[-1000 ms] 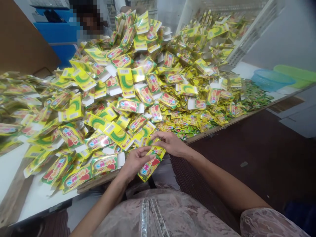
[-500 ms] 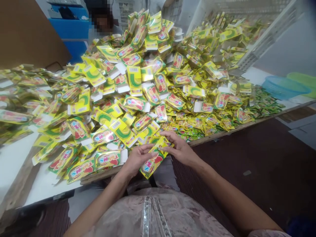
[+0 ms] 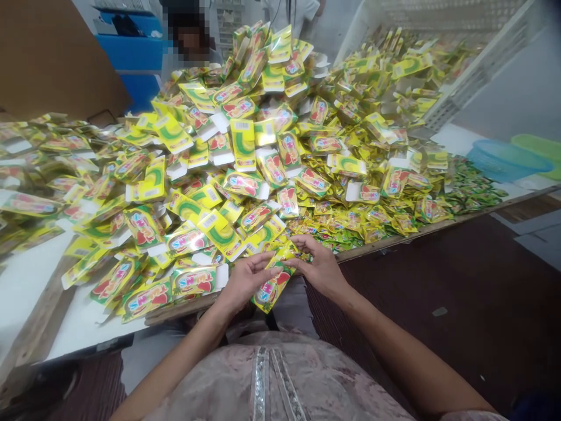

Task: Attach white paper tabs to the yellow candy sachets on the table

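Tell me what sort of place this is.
Probably a small packing workshop. A huge heap of identical yellow cartons covers the table, a white crate at the back spills more, and the left hand and right hand hold one carton at the table's edge.

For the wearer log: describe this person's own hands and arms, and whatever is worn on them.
The left hand and the right hand are bare: no gloves, rings, watch or bangles visible. The left forearm and right forearm are uncovered. The top is pale pinkish, lace-patterned fabric with a silvery sequinned strip down the front; a matching sleeve edge shows on the right arm.
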